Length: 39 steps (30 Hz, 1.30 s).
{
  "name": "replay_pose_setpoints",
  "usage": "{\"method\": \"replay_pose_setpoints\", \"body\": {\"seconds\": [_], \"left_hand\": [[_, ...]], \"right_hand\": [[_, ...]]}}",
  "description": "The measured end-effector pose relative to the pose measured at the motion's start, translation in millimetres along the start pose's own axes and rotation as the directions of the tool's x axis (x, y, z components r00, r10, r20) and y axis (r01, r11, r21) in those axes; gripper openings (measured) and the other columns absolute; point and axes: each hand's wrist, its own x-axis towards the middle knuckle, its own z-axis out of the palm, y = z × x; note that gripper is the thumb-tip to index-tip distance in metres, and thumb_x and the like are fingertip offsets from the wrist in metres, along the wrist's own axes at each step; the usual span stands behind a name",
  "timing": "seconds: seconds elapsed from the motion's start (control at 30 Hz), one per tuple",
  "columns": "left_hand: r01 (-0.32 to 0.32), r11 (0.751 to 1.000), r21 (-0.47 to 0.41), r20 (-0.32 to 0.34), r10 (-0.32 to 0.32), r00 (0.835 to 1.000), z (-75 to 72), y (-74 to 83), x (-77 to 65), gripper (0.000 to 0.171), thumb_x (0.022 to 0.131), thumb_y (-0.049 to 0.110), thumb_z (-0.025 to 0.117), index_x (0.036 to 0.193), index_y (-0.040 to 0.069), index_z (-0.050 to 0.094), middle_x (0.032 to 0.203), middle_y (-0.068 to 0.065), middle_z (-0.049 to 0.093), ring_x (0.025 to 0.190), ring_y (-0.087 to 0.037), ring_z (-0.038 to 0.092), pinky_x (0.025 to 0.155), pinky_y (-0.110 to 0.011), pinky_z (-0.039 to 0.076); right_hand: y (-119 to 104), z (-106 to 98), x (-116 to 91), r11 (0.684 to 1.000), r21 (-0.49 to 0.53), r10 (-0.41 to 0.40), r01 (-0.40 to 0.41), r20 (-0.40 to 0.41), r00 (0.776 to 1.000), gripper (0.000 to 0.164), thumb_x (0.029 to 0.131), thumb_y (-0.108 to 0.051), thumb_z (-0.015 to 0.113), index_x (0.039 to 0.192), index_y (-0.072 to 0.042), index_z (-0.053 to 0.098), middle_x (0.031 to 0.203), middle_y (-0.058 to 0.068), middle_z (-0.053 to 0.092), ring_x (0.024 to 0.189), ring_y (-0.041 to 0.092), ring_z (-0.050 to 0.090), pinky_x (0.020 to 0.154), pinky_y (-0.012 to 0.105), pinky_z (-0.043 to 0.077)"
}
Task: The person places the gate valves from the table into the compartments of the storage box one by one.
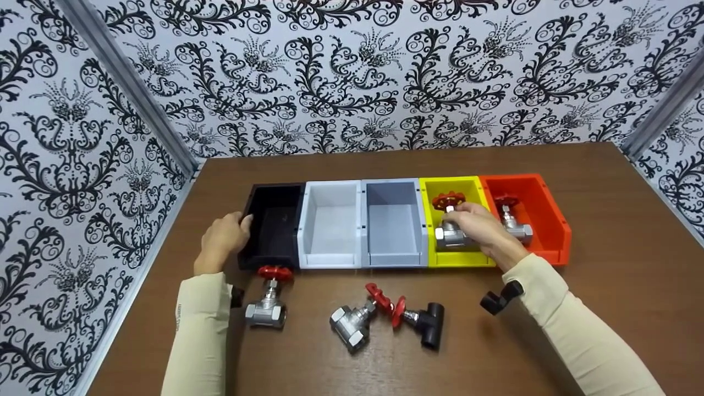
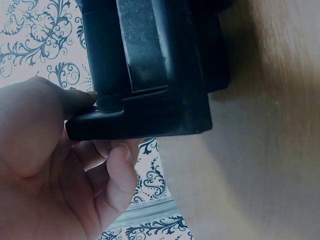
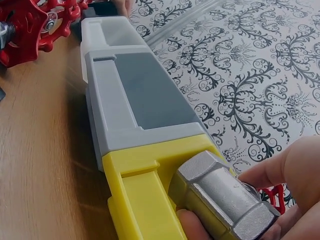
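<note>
My right hand [image 1: 477,223] grips a silver gate valve [image 1: 452,235] with a red handwheel, at the yellow bin [image 1: 461,258]. In the right wrist view the valve's hexagonal-ended body [image 3: 220,195] lies between thumb and fingers, by the bin's front lip. At the far left, my left hand [image 1: 224,237] holds the side wall of the black bin [image 1: 269,258]. The left wrist view shows the thumb on one side of that black wall [image 2: 145,112] and curled fingers on the other. Another silver valve [image 1: 511,223] with a red handwheel sits in the orange-red bin [image 1: 553,234].
A white bin [image 1: 333,261] and a grey bin [image 1: 393,261] stand between the black and yellow ones. In front lie a silver valve [image 1: 266,312], a second silver valve [image 1: 350,324] and a black-bodied valve [image 1: 430,325] on the brown table [image 1: 297,363]. Patterned walls [image 1: 352,71] rise behind.
</note>
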Motion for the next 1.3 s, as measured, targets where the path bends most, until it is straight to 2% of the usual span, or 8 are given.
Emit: {"method": "replay_pose_setpoints", "body": {"seconds": [0.17, 0.37, 0.57, 0.8, 1.03, 1.3], "left_hand": [[0.006, 1.000, -0.003, 0.006, -0.006, 1.000, 0.0, -0.1, 0.7, 0.049, 0.106, 0.035, 0.036, 0.130, -0.002, 0.056, 0.131, -0.035, 0.054, 0.117, -0.054, 0.053, 0.092, -0.066, 0.043], [0.001, 1.000, -0.004, -0.007, -0.001, 1.000, 0.5, -0.3, 0.0, 0.048, 0.106, 0.035, 0.037, 0.127, -0.003, 0.057, 0.129, -0.035, 0.055, 0.115, -0.055, 0.054, 0.090, -0.066, 0.043], [0.001, 1.000, -0.011, 0.004, -0.001, 1.000, 1.2, -1.4, -0.4, 0.048, 0.106, 0.035, 0.036, 0.128, -0.003, 0.056, 0.130, -0.035, 0.055, 0.115, -0.055, 0.054, 0.091, -0.066, 0.043], [0.007, 1.000, -0.018, 0.030, -0.007, 1.000, 0.6, -1.2, 1.6, 0.051, 0.106, 0.036, 0.036, 0.138, -0.002, 0.051, 0.137, -0.034, 0.051, 0.122, -0.054, 0.049, 0.096, -0.067, 0.040], [0.016, 1.000, -0.018, 0.014, -0.016, 1.000, 0.3, -0.9, 1.7, 0.051, 0.106, 0.036, 0.037, 0.136, -0.001, 0.052, 0.135, -0.034, 0.051, 0.121, -0.055, 0.050, 0.094, -0.067, 0.041], [0.030, 0.999, -0.015, 0.037, -0.029, 0.999, -0.6, 0.9, 1.3, 0.053, 0.106, 0.037, 0.036, 0.143, 0.000, 0.047, 0.140, -0.033, 0.049, 0.124, -0.054, 0.049, 0.097, -0.066, 0.040]], "right_hand": [[0, 1, 2, 1.000, 0.001, 0.003, -0.003, -0.007, 1.000, 0.062, 0.097, -0.030, 0.057, 0.145, 0.004, 0.037, 0.138, 0.021, 0.046, 0.120, 0.030, 0.045, 0.106, 0.045, 0.036], [1, 3, 5, 1.000, -0.011, 0.015, -0.015, -0.031, 0.999, 0.064, 0.097, -0.030, 0.057, 0.146, 0.004, 0.035, 0.138, 0.021, 0.046, 0.118, 0.029, 0.045, 0.104, 0.041, 0.036], [1, 4, 7, 0.999, -0.006, 0.054, -0.054, -0.044, 0.998, 0.065, 0.097, -0.031, 0.056, 0.148, 0.002, 0.033, 0.141, 0.019, 0.043, 0.122, 0.031, 0.042, 0.109, 0.045, 0.033], [2, 6, 11, 0.999, -0.035, 0.027, -0.029, -0.054, 0.998, 0.054, 0.097, -0.028, 0.057, 0.139, 0.004, 0.043, 0.132, 0.018, 0.048, 0.115, 0.029, 0.043, 0.099, 0.040, 0.037], [2, 6, 13, 1.000, -0.018, 0.018, -0.018, -0.050, 0.999, 0.054, 0.097, -0.025, 0.056, 0.139, 0.005, 0.042, 0.133, 0.019, 0.047, 0.115, 0.029, 0.044, 0.100, 0.040, 0.037], [2, 7, 16, 0.999, -0.023, 0.040, -0.042, -0.055, 0.998, 0.048, 0.098, -0.027, 0.056, 0.134, 0.003, 0.047, 0.124, 0.015, 0.050, 0.108, 0.026, 0.046, 0.090, 0.033, 0.039]]}}
